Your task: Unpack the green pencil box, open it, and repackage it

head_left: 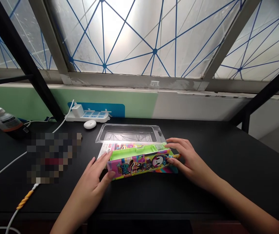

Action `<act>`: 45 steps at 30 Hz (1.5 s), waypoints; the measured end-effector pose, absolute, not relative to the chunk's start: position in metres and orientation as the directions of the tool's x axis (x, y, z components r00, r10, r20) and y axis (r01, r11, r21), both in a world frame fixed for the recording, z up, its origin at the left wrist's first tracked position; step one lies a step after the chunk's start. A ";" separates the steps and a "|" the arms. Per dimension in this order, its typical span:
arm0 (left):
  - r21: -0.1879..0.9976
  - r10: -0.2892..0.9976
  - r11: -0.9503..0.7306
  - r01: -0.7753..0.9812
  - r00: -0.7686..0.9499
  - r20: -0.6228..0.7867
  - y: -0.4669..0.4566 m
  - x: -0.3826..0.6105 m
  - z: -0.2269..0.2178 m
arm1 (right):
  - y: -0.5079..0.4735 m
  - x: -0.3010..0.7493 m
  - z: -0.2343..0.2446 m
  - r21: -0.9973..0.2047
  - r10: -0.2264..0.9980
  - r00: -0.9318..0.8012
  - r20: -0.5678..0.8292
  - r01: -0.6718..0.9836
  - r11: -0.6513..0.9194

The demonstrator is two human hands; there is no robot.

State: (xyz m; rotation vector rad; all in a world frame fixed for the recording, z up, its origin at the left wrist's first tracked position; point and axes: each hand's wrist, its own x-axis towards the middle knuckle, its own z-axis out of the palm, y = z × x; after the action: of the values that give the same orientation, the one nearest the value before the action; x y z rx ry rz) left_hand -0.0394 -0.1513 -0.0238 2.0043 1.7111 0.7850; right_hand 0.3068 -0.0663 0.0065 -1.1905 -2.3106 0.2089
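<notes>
Frosted window [134,35] out back, black desk [217,146] below it. Case [135,166] is around mid-desk, green inside facing up, can't tell if it's fully resting. Left hand [94,178] has its grip closed on the left end, right hand [190,159] pinches the other. Clear tray [131,134] lies just behind, toward the back edge. Looks like the handling-the-open-case step imo; next move calls for a steady two-ended hold.

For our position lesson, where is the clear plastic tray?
Near centre of the head view, the tray lies just beyond the colourful case, right of the power strip.
</notes>
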 end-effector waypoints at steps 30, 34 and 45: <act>0.288 0.845 -0.177 0.941 -0.005 0.534 -0.043 -0.024 0.039 | 0.046 0.266 0.010 -0.452 0.729 -0.417 0.543 0.587 0.672; 0.177 0.940 -0.010 0.984 -0.051 0.338 -0.035 -0.039 0.018 | 0.066 0.248 -0.015 -0.452 0.735 -0.492 0.466 0.582 0.676; 0.107 0.983 0.070 0.992 -0.087 0.163 -0.038 -0.043 0.009 | 0.065 0.247 -0.027 -0.303 0.728 -0.547 0.414 0.671 0.677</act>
State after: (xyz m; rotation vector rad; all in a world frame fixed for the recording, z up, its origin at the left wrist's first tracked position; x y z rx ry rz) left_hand -0.0430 -0.0375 0.0091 2.1544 2.3315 0.3029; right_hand 0.2468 0.0651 -0.0271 -1.0787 -2.3766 0.1470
